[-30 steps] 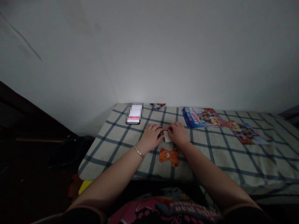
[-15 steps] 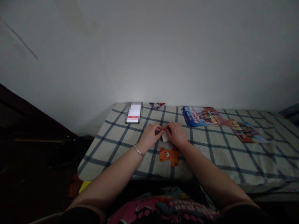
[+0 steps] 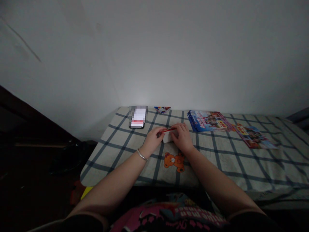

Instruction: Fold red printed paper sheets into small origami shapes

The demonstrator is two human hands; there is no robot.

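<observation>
Between my two hands is a small folded piece of paper [image 3: 167,138], white on the side facing me, with a thin red strip along its top edge. My left hand [image 3: 152,140], wearing a silver bangle at the wrist, pinches its left end between thumb and fingers. At the other end my right hand [image 3: 182,138] is closed on it, the fingers bent over the top edge and the thumb near the white face. Both hands are low over the checked tablecloth [image 3: 135,148], just beyond a printed orange bear [image 3: 175,162]. My fingers hide part of the paper.
A phone with a lit, blurred screen [image 3: 138,117] lies at the back left. Near the wall [image 3: 154,58] is a colourful folded paper triangle [image 3: 162,109]. A stack of printed flyers [image 3: 207,120] lies to the right, with another flyer [image 3: 256,137] beyond it.
My hands have moved slightly apart along the paper, and more of its red edge and white face shows. The right fingers have lifted a little. The phone, triangle and flyers stay put.
</observation>
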